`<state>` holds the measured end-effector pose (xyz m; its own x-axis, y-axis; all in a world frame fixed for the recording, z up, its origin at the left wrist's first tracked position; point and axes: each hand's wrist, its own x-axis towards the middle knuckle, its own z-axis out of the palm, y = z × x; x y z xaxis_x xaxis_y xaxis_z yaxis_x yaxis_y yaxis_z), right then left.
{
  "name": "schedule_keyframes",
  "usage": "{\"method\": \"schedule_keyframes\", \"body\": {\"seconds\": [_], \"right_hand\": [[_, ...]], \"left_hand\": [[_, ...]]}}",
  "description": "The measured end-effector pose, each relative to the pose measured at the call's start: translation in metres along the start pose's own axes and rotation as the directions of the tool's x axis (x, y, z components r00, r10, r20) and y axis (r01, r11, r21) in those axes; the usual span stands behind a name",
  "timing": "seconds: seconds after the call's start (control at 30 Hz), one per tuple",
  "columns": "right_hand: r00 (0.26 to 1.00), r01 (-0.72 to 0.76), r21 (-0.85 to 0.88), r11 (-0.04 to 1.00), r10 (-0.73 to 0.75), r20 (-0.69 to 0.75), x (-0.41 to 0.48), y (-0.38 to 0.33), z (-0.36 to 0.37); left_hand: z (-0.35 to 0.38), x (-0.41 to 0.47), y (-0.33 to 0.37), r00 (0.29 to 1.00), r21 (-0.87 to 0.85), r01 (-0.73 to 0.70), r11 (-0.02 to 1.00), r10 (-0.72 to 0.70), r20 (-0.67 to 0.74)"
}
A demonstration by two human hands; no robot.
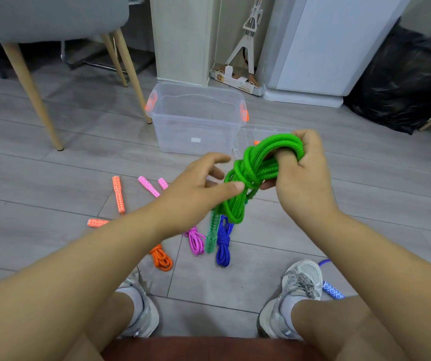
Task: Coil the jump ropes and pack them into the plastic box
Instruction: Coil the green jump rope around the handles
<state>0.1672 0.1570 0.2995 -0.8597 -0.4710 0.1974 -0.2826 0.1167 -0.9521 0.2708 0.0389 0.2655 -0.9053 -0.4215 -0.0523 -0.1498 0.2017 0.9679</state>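
Observation:
A green jump rope [257, 166] is bundled into a coil in mid-air, its green handle [212, 235] dangling below. My right hand [303, 165] is shut on the coil's upper loops. My left hand [196, 188] pinches the wrap around the coil's middle with thumb and fingers. The clear plastic box [196, 118] with orange latches stands open on the floor beyond my hands, with no rope inside. On the floor lie a coiled orange rope [161, 259], a pink rope [196, 241] and a blue rope [223, 246].
The box's clear lid [263, 136] lies to the right of the box. Orange handles [118, 194] and pink handles [148, 186] lie at left. A blue handle [332, 290] rests by my right shoe. A grey chair [52, 19] stands at back left, a black bag [404, 82] at back right.

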Motion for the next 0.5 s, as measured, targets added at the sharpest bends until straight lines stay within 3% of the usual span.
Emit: {"method": "schedule_keyframes", "body": {"seconds": [0.17,0.37,0.5], "right_hand": [[0.996,-0.09,0.074,0.993,0.09,0.009,0.007,0.007,-0.003],[0.977,-0.213,0.136,0.967,0.212,0.024,0.013,0.019,-0.011],[0.965,-0.254,0.177,0.951,0.237,0.11,0.013,0.019,-0.019]], "left_hand": [[-0.002,-0.01,-0.015,0.987,0.343,-0.048,0.938,-0.009,0.163],[0.001,-0.013,-0.018,0.983,0.447,-0.021,0.894,-0.063,0.173],[-0.004,-0.013,-0.019,0.988,0.523,-0.036,0.852,-0.048,0.145]]}}
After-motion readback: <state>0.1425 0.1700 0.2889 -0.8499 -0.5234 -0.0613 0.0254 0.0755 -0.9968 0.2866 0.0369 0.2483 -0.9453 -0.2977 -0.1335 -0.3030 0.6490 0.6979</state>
